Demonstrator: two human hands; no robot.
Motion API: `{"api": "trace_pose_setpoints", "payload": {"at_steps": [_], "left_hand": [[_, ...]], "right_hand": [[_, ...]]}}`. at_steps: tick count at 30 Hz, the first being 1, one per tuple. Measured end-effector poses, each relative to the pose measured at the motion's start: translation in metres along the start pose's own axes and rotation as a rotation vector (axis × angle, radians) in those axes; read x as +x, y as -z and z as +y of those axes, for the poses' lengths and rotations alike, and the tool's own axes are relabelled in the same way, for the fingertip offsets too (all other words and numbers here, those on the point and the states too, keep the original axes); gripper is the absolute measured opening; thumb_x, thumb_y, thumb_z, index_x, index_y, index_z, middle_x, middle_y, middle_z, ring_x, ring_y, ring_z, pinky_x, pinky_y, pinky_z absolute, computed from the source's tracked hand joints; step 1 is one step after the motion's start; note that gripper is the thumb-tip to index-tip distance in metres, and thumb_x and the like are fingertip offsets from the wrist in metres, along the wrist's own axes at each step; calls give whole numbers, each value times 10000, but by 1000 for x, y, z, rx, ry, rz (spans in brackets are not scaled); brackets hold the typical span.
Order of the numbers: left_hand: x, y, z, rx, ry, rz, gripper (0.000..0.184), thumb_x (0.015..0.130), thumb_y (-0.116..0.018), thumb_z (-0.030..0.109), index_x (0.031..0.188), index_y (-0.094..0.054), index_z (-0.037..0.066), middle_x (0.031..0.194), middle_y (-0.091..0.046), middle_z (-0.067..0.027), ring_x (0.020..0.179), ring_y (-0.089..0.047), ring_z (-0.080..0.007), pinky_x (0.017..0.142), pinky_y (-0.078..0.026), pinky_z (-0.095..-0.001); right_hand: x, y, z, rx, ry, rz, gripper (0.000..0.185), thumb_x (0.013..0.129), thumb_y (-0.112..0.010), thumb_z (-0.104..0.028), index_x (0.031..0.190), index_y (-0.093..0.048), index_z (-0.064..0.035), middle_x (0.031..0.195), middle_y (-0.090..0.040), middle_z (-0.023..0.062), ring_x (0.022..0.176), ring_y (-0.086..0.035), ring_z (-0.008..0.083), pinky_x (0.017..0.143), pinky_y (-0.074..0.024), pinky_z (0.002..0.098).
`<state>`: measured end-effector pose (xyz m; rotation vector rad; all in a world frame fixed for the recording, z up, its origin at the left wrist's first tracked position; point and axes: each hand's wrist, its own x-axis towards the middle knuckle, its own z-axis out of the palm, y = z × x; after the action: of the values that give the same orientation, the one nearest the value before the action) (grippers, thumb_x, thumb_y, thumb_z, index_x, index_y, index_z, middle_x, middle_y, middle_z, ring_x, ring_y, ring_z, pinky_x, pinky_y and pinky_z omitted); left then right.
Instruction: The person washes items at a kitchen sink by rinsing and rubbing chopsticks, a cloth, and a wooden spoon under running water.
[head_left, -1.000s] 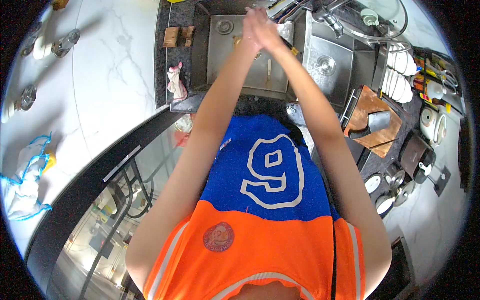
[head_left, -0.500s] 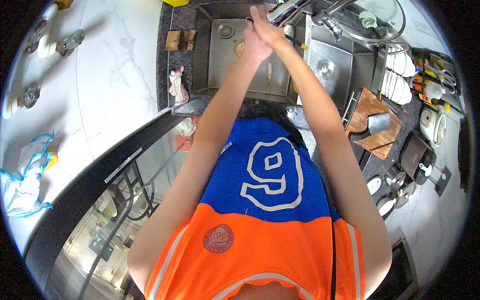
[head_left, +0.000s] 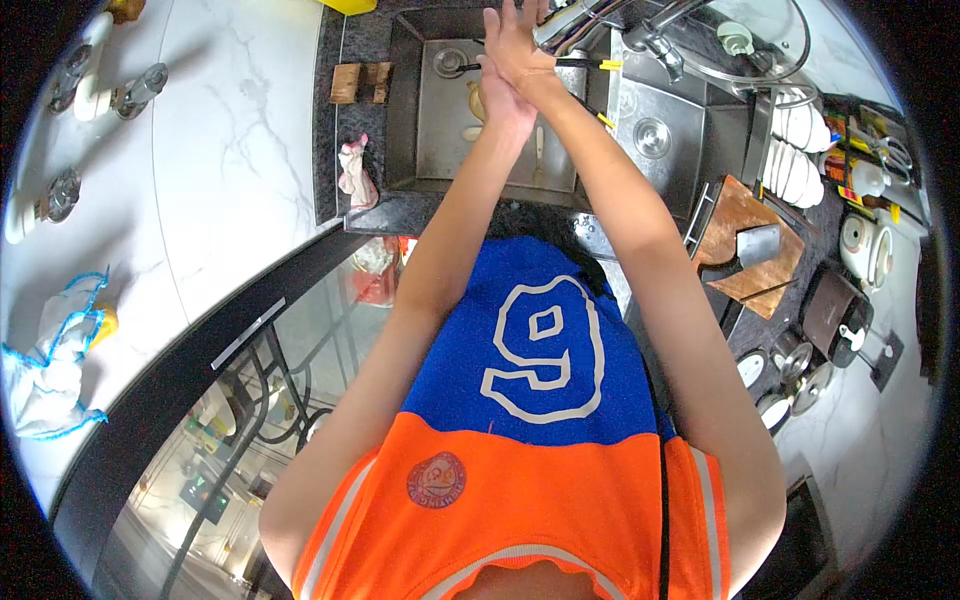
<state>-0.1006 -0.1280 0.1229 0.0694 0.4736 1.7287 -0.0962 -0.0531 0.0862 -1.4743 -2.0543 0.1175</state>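
Note:
Both hands are pressed together over the left basin of the metal sink (head_left: 400, 150), under the tap (head_left: 572, 25). My right hand (head_left: 520, 50) lies on top, its fingers pointing away and partly spread. My left hand (head_left: 508, 100) is below it, palm against palm, its fingers mostly hidden. Thin black chopsticks (head_left: 585, 63) with yellow ends stick out on both sides from between the palms. A second yellow end shows beside my right wrist. On the basin floor lie a yellowish object (head_left: 475, 98) and a thin pale utensil (head_left: 540, 143).
A second basin (head_left: 665, 110) adjoins on the right. Beyond it are white plates (head_left: 795, 170) in a rack and a wooden cutting board (head_left: 735, 220) with a cleaver (head_left: 757, 246). A crumpled cloth (head_left: 355, 172) and brown blocks (head_left: 346, 83) sit on the left edge.
My left hand has slid back toward me while my right hand has moved slightly away, its fingers spreading. The chopsticks between them have shifted, and their yellow ends now stand farther apart.

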Motion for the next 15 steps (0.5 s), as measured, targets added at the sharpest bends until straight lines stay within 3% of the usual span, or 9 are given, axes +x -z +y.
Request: {"api": "trace_pose_setpoints", "payload": {"at_steps": [1,3,7,9,10,12,13,14,15], "left_hand": [[4,3,-1,-16,-9,-17,539,925,-136,459,1337,-243,129,1334,-347,-68,1200,-362,-249,985,-306,-385],[9,6,0,-34,-8,-37,551,920,-152,474,1316,-269,109,1302,-378,-71,1176,-384,-246,976,-317,-374],[12,9,2,-10,10,30,553,911,-179,496,1275,-308,100,1248,-414,-64,1137,-411,-237,956,-333,-358],[14,8,2,14,18,62,555,907,-192,507,1254,-328,96,1222,-432,-60,1117,-425,-233,946,-341,-350],[16,8,2,30,19,79,556,904,-199,512,1244,-337,94,1208,-441,-59,1107,-431,-231,941,-345,-346],[18,6,0,64,9,124,560,900,-212,523,1223,-357,90,1181,-459,-55,1088,-445,-227,931,-353,-338],[19,5,0,81,2,160,562,898,-219,529,1213,-367,88,1168,-468,-53,1078,-452,-225,926,-357,-335],[17,2,0,113,-42,192,550,888,-253,547,1129,-434,87,1058,-523,-36,1004,-486,-207,880,-389,-314],[18,-1,2,113,-42,191,550,888,-253,547,1129,-434,87,1058,-523,-36,1004,-486,-207,880,-389,-314]], "right_hand": [[0,6,-1,0,0,-1,564,900,-354,-365,1289,-267,33,1359,-183,265,1291,-107,393,1051,-110,480],[1,14,-1,-9,55,95,447,905,-369,-294,1208,-369,35,1235,-369,253,1176,-324,391,974,-258,496],[3,19,2,113,205,-51,360,905,-374,-214,1170,-395,29,1115,-457,225,1055,-412,375,892,-334,473],[-2,17,1,-525,440,-28,335,902,-381,-156,1176,-419,32,1130,-451,234,1000,-440,369,869,-354,433],[-2,17,2,-527,438,-27,335,902,-381,-156,1176,-419,32,1130,-451,234,1000,-440,369,869,-354,433],[1,42,-8,-1169,723,-122,390,900,-401,-249,1166,-463,30,1122,-492,235,964,-488,374,865,-374,397],[0,35,-7,-1167,724,-119,390,900,-401,-249,1166,-463,30,1122,-492,235,964,-488,374,865,-374,397],[-1,29,-5,-1037,650,17,469,837,-461,-371,1116,-482,6,1072,-523,224,974,-497,363,857,-381,389],[-2,24,0,-907,574,147,557,774,-521,-493,1066,-500,-19,1021,-553,212,984,-506,352,849,-389,381]]}}
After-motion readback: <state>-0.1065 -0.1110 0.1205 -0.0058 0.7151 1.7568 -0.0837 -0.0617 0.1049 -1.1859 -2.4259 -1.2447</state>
